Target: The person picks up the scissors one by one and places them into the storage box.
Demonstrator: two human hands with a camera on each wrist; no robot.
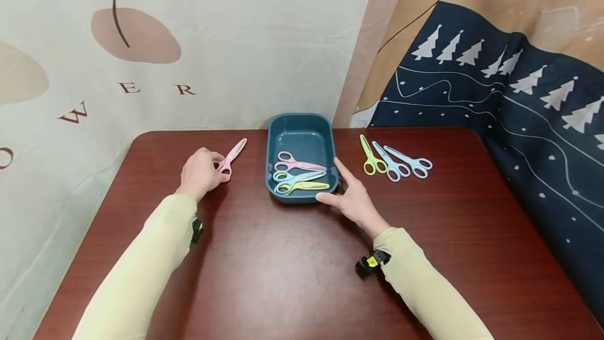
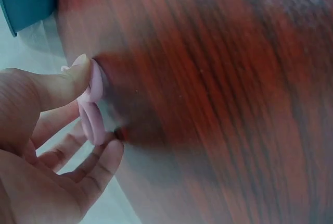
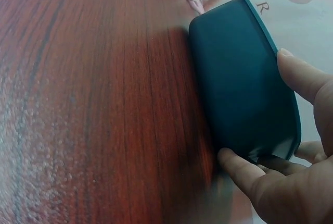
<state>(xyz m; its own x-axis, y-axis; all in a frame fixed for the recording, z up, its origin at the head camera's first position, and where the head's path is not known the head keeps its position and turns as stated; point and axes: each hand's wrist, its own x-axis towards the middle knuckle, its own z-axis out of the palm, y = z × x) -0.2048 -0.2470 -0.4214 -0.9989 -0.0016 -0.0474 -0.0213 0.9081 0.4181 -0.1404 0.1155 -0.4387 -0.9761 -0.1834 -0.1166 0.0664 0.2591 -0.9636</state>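
Left of the tray, the left hand pinches pink scissors; the right hand, grip spread, touches the tray.

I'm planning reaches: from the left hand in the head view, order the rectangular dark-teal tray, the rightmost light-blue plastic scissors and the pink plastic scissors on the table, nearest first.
1. Pink scissors, at the left hand's fingertips.
2. Tray, to its right.
3. Light-blue scissors, right of the tray.
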